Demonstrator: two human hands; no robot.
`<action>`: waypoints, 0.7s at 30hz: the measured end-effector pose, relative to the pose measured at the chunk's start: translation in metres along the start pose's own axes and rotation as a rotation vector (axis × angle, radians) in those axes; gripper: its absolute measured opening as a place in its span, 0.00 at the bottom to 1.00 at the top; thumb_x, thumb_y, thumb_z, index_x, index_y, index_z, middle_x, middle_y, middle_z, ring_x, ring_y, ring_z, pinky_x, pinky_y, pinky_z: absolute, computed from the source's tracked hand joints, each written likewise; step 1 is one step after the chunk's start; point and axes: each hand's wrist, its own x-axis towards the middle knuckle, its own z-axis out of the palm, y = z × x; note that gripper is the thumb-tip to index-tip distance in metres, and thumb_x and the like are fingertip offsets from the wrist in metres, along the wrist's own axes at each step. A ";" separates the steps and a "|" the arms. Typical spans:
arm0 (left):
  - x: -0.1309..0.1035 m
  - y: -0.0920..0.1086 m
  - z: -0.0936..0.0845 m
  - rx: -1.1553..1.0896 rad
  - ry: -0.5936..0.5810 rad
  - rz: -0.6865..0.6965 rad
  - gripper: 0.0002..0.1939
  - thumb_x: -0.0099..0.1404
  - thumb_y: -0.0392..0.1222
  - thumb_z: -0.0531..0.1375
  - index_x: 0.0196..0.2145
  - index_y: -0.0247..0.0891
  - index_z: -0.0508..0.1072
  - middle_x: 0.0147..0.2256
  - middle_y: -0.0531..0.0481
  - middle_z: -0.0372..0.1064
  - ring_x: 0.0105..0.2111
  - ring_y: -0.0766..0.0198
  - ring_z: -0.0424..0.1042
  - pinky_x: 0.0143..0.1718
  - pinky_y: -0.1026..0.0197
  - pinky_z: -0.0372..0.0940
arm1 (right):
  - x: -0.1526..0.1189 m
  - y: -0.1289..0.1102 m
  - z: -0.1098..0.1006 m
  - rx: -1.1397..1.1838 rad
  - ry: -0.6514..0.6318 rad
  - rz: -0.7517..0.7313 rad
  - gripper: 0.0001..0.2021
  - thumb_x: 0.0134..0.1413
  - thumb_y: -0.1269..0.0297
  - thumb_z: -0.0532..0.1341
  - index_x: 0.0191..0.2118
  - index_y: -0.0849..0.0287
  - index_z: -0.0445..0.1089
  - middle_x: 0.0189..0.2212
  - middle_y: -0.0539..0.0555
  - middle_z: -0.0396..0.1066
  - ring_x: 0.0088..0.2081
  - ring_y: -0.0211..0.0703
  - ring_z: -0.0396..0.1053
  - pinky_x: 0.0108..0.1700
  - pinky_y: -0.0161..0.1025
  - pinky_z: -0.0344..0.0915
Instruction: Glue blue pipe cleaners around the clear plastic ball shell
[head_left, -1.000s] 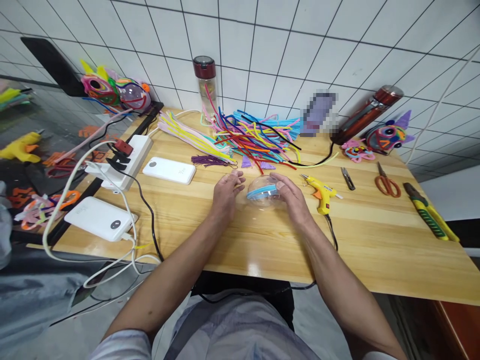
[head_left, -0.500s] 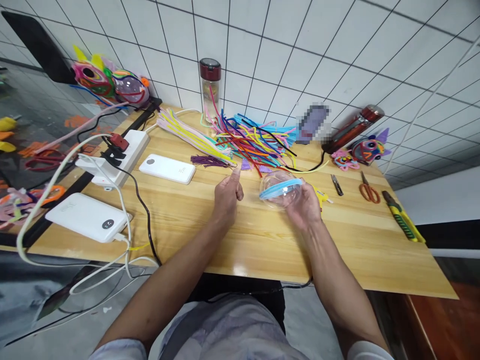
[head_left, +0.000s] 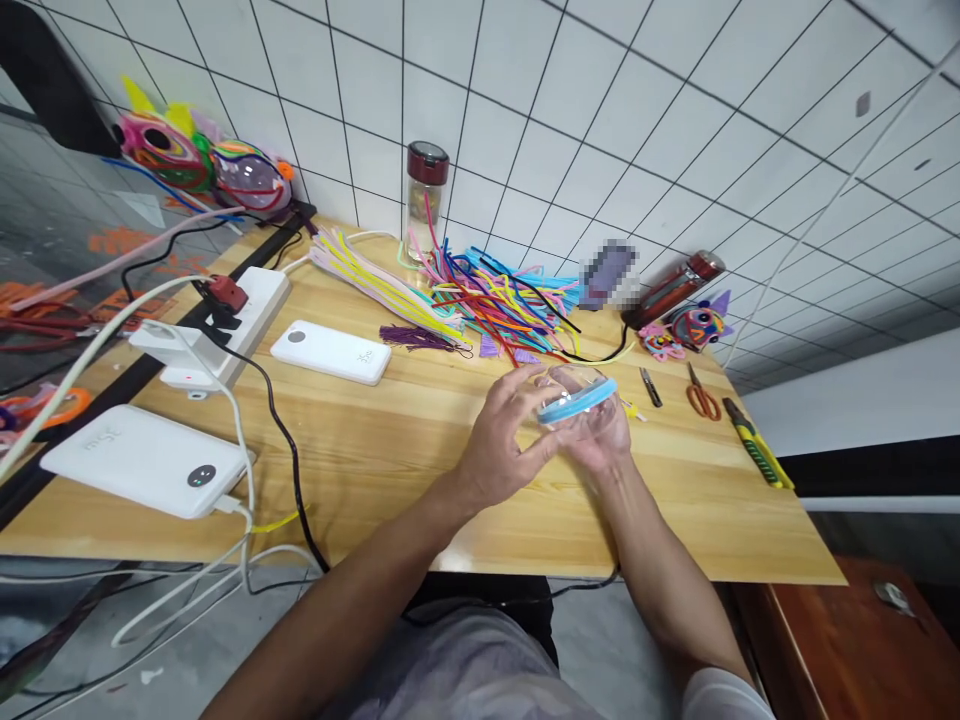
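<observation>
A clear plastic ball [head_left: 568, 382] with a light blue fuzzy band [head_left: 577, 401] round its middle is held above the table. My right hand [head_left: 606, 438] cups it from below and from the right, with the fingers partly hidden behind it. From the left, my left hand [head_left: 504, 438] has its thumb and fingers spread round the ball's side, the fingertips against it. Just beyond the hands lies a loose heap of coloured pipe cleaners [head_left: 517, 300]. A yellow tool [head_left: 634, 409], mostly hidden, lies behind my right hand.
At left are two white power banks [head_left: 330, 352], a power strip [head_left: 251, 315] and tangled cables. A bottle [head_left: 427, 200] stands by the tiled wall. On the right lie scissors [head_left: 703, 395], a small cutter [head_left: 651, 387], a green-yellow tool [head_left: 756, 445] and a decorated fish [head_left: 697, 325].
My left hand has moved right, from a closed shape beside the ball to fingers spread round its left side. The ball has tilted slightly in my right hand. The view has shifted.
</observation>
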 end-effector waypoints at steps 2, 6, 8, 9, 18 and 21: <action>-0.002 -0.002 0.002 0.019 -0.067 0.061 0.24 0.73 0.45 0.69 0.64 0.49 0.75 0.72 0.38 0.67 0.74 0.45 0.66 0.76 0.37 0.61 | 0.001 -0.002 0.000 -0.052 -0.014 0.036 0.27 0.61 0.34 0.62 0.50 0.51 0.83 0.55 0.61 0.85 0.57 0.64 0.80 0.54 0.64 0.79; -0.001 -0.005 0.003 0.027 -0.095 0.089 0.17 0.77 0.41 0.65 0.61 0.47 0.77 0.71 0.38 0.69 0.73 0.48 0.68 0.75 0.37 0.63 | 0.000 -0.004 0.001 -0.108 -0.096 0.032 0.31 0.59 0.31 0.61 0.51 0.51 0.81 0.53 0.62 0.84 0.53 0.64 0.80 0.50 0.63 0.80; 0.001 -0.004 0.002 0.018 -0.084 0.056 0.12 0.77 0.41 0.64 0.56 0.46 0.79 0.68 0.39 0.73 0.70 0.50 0.72 0.73 0.39 0.66 | -0.001 -0.003 0.003 -0.099 -0.116 0.035 0.31 0.58 0.30 0.62 0.49 0.51 0.82 0.52 0.62 0.85 0.51 0.65 0.81 0.50 0.64 0.80; 0.001 -0.003 0.001 0.012 -0.075 0.040 0.10 0.77 0.41 0.64 0.54 0.46 0.79 0.66 0.40 0.75 0.69 0.50 0.73 0.72 0.39 0.66 | -0.002 -0.002 0.005 -0.080 -0.118 0.046 0.30 0.57 0.30 0.62 0.49 0.51 0.82 0.52 0.63 0.85 0.51 0.64 0.81 0.51 0.64 0.79; 0.000 -0.007 -0.007 -0.049 -0.005 -0.029 0.16 0.76 0.49 0.65 0.58 0.45 0.79 0.66 0.38 0.75 0.70 0.48 0.71 0.73 0.41 0.64 | 0.004 0.007 0.009 -0.022 -0.120 -0.005 0.30 0.60 0.34 0.59 0.52 0.52 0.81 0.53 0.63 0.85 0.57 0.68 0.80 0.54 0.69 0.79; -0.001 -0.011 -0.014 -0.110 -0.006 -0.145 0.30 0.75 0.60 0.65 0.68 0.46 0.73 0.73 0.37 0.66 0.75 0.44 0.64 0.73 0.41 0.64 | 0.007 0.012 0.010 -0.074 -0.077 -0.115 0.30 0.57 0.36 0.62 0.55 0.53 0.80 0.56 0.62 0.84 0.58 0.67 0.80 0.52 0.63 0.81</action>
